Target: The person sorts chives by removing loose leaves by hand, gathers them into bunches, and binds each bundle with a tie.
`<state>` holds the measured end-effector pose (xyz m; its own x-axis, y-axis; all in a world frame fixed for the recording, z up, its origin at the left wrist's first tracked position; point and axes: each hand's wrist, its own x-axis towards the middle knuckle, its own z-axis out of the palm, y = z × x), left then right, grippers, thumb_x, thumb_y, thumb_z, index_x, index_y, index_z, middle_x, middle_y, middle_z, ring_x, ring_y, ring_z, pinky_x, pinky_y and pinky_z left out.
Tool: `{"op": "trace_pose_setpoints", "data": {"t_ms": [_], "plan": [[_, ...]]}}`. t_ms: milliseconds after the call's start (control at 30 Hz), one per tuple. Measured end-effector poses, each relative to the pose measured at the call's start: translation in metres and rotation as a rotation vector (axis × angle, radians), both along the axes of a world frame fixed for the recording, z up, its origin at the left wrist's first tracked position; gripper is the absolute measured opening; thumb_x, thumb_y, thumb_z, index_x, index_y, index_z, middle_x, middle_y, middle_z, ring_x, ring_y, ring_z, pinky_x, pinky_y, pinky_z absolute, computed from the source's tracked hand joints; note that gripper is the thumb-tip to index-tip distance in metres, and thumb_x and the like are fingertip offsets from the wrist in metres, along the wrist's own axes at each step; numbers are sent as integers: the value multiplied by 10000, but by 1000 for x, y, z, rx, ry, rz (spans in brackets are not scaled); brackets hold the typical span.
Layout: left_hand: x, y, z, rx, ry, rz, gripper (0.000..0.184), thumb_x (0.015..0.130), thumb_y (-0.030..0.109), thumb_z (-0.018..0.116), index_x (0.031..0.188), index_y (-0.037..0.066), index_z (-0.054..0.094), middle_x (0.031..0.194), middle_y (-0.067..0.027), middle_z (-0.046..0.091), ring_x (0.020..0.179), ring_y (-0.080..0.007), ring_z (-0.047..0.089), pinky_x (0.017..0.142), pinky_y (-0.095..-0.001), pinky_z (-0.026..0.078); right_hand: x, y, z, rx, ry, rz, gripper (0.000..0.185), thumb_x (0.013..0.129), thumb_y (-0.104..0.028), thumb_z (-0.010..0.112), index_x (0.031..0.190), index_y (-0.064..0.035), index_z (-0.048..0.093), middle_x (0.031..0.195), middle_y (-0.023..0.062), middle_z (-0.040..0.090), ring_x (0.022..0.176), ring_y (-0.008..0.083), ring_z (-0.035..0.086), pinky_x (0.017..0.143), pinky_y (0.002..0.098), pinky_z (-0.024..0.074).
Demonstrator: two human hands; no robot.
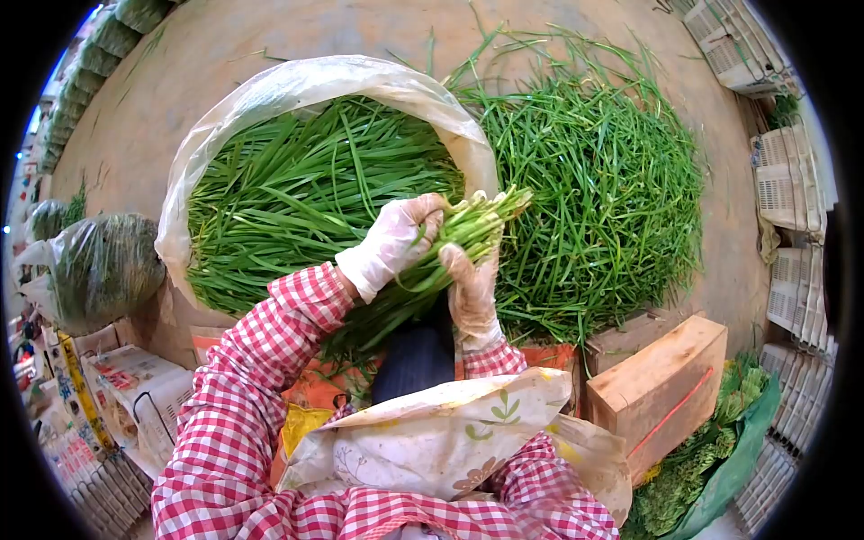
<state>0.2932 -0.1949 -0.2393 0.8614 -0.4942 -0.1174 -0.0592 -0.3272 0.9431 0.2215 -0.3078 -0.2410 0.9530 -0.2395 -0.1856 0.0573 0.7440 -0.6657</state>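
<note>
A bunch of green stalks (477, 220) with pale cut ends pointing up and right is held over the lap. My left hand (391, 243), in a whitish glove, is closed round the bunch from the left. My right hand (472, 288), in a stained glove, presses against its lower right side near the pale ends. Behind the hands, a clear plastic bag (193, 148) with a rolled rim holds long green leaves (315, 171). To the right lies a big heap of loose green stalks (594, 207), touching the bag's side.
A wooden block (661, 387) stands at the lower right beside a green sack (733, 459) of greens. White crates (787, 180) line the right edge. At the left are a wrapped bundle (108, 270) and a white box (139, 396). An apron (432, 432) covers the lap.
</note>
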Motion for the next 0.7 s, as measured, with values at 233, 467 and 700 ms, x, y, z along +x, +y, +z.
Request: {"op": "trace_pose_setpoints", "data": {"t_ms": [233,467,700], "plan": [[-14,-16,48,-515,310,118,431,793,-43,560,1216,30,517,1257,-118,482,969,-156,557,787,-258,438,6,-15,12,122,38,160,422,857,-148,600,1238,-41,452,1041,60,577,860,153,588,730,298,503],[-3,3,48,-231,-223,-135,708,801,63,626,1406,63,258,1475,-124,179,1346,-178,197,1069,-311,234,-7,-15,7,55,97,206,401,833,-173,600,1180,-29,460,973,89,595,849,185,580,706,355,511],[59,71,70,511,-414,-335,474,921,405,434,1364,248,368,1427,-75,326,1344,-295,229,1049,-568,152,6,-15,24,5,128,10,352,771,-58,625,1100,18,526,926,157,625,805,164,602,748,259,496]]}}
